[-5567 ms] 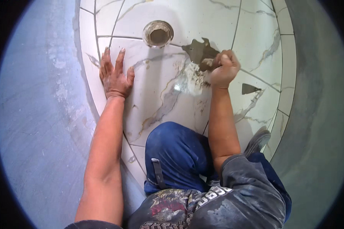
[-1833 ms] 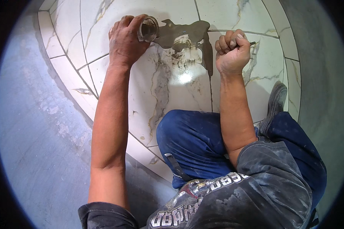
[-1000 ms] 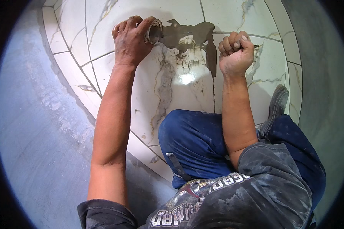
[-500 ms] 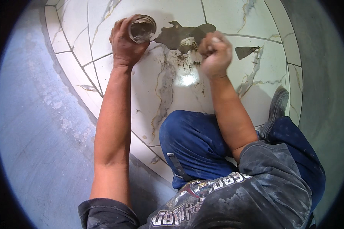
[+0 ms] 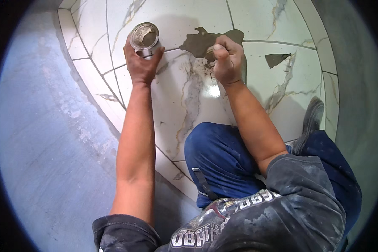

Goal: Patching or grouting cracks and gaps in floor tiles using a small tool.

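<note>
My left hand (image 5: 140, 65) is wrapped round a metal can (image 5: 153, 52), which is tilted above the tiles. Pale residue coats the inside of the can, with a darker grey patch showing in it. My right hand (image 5: 227, 61) is closed, thumb uppermost, over the near edge of a spread of wet grey paste (image 5: 197, 43). A small pale yellowish bit shows beside its fingers; what it grips is mostly hidden. Brown smears lie on the tile just below the paste. To the right, a dark triangular scraper blade (image 5: 275, 61) lies flat on the tiles.
White marbled tiles (image 5: 172, 113) with dark joints make up the surface, edged by narrow border tiles (image 5: 74, 46). Bluish-grey floor (image 5: 50, 147) lies to the left and darker floor to the right. My bent knee (image 5: 216, 147) and shoe (image 5: 311, 122) are close to my right arm.
My left hand has moved left with the can and turned its mouth away from the paste. My right hand has shifted slightly left and nearer. The view has also moved a little.
</note>
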